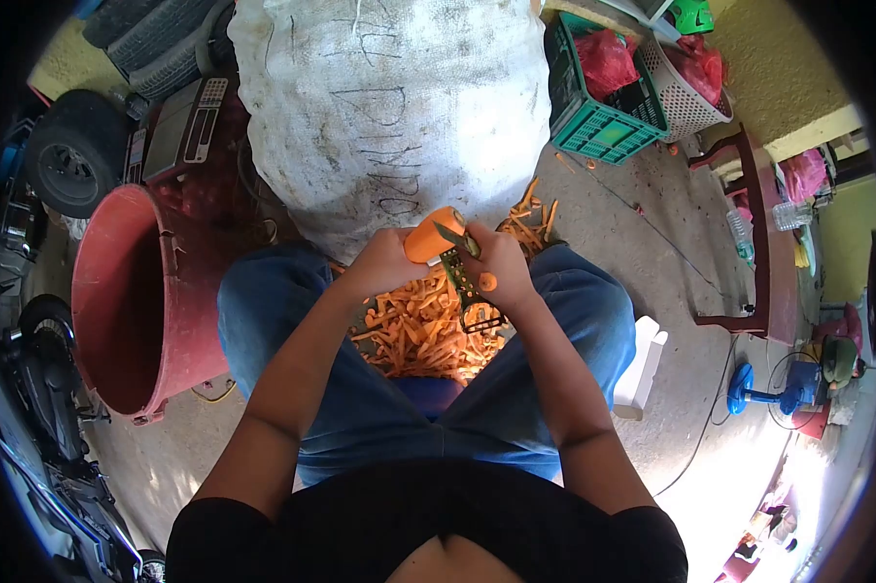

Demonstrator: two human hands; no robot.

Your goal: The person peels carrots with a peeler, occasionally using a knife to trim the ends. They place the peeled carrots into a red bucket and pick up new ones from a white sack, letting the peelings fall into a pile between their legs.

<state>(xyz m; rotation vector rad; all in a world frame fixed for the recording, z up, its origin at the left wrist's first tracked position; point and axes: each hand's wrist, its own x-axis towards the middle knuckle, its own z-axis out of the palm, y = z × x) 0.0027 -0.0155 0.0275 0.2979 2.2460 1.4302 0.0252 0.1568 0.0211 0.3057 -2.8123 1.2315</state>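
My left hand [384, 264] grips an orange carrot [431, 236], its peeled end pointing up and right. My right hand [504, 267] holds a dark green peeler [465, 277], whose blade rests on the carrot's tip and whose handle hangs down toward my lap. Both hands meet above my knees in blue jeans [263, 311]. Between my legs lies a heap of orange carrot peelings [413, 335] on the ground.
A big white sack [389, 107] with black lettering stands right in front of me. A red tub [127, 291] sits to my left, with tyres [73, 151] and a scale beyond. Green [598, 121] and white [686, 92] crates stand at the far right, a wooden bench [768, 243] beside them.
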